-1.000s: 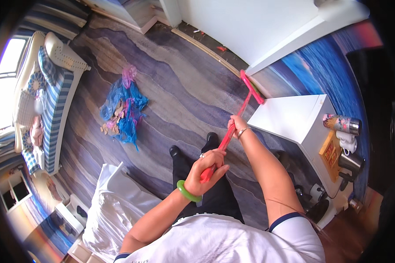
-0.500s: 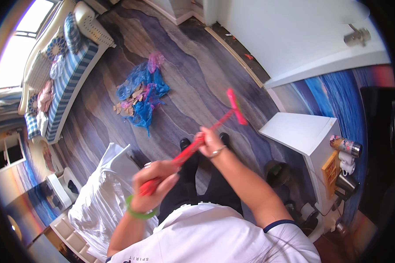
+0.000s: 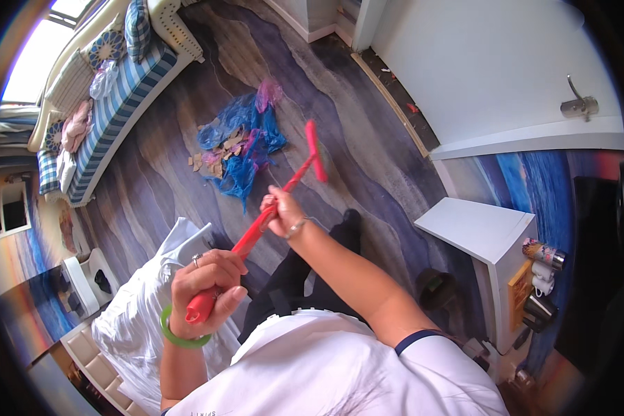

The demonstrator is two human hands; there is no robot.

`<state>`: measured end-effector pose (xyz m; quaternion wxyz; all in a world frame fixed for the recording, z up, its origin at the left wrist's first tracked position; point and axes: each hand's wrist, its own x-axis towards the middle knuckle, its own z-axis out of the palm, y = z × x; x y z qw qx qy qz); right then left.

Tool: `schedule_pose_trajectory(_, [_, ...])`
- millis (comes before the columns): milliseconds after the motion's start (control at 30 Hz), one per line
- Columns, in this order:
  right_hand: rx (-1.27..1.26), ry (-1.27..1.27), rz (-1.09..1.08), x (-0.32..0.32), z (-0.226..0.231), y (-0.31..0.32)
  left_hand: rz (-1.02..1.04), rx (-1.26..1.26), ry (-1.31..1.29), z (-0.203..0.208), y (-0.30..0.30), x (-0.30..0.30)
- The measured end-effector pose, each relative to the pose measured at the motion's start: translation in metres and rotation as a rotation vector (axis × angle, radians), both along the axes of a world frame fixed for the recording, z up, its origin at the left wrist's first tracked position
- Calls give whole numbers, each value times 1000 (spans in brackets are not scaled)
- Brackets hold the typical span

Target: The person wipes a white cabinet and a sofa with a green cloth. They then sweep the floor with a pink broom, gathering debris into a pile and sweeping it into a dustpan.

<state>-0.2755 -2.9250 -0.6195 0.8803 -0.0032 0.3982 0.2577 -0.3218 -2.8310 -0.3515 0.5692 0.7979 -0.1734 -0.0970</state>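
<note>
Nearest, the left hand, with a green bangle on the wrist and a ring on one finger, is clamped in a fist around the near end of a long red plastic broom. Farther along the same handle, the right hand, wearing a thin silver bracelet, is wrapped around the middle of the shaft. Both hands are closed on the broom, the left near the body and low, the right beyond it and to its right.

The broom's long axis runs from the near left, at the left fist, up and away to the far right, ending in the short red crossbar head, which sits over the dark wave-patterned floor. The head lies well beyond the right hand, so the right hand is the nearer one to it.

Just left of the broom head, and a little farther away, lies a heap of crumpled blue and pink plastic bags with tan scraps on the floor. Head and heap are near, but not clearly touching.

To the near left is a white rumpled cloth bundle. To the right stands a white cabinet. At the far left is a blue-striped sofa with cushions, and at the far right a white door.
</note>
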Motion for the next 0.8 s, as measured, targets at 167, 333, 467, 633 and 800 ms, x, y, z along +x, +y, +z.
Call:
schedule_pose_trajectory(167, [-211,-29,10,-13,-33,-155,-132,-169,145,-54,-73,22])
schedule_pose_trajectory(333, [-247,306,51,9,-100,-253,-309,-235,182,-114,-142,85])
schedule_pose_trajectory(467, [-222,171,181,100,-52,-150,-193,6,129,-47,-124,150])
schedule_pose_trajectory(633, [171,75,33,176,2,-124,0,132,78,9,-153,193])
schedule_pose_trajectory(800, [-158,68,152,185,12,-226,-56,-32,61,-12,-181,216])
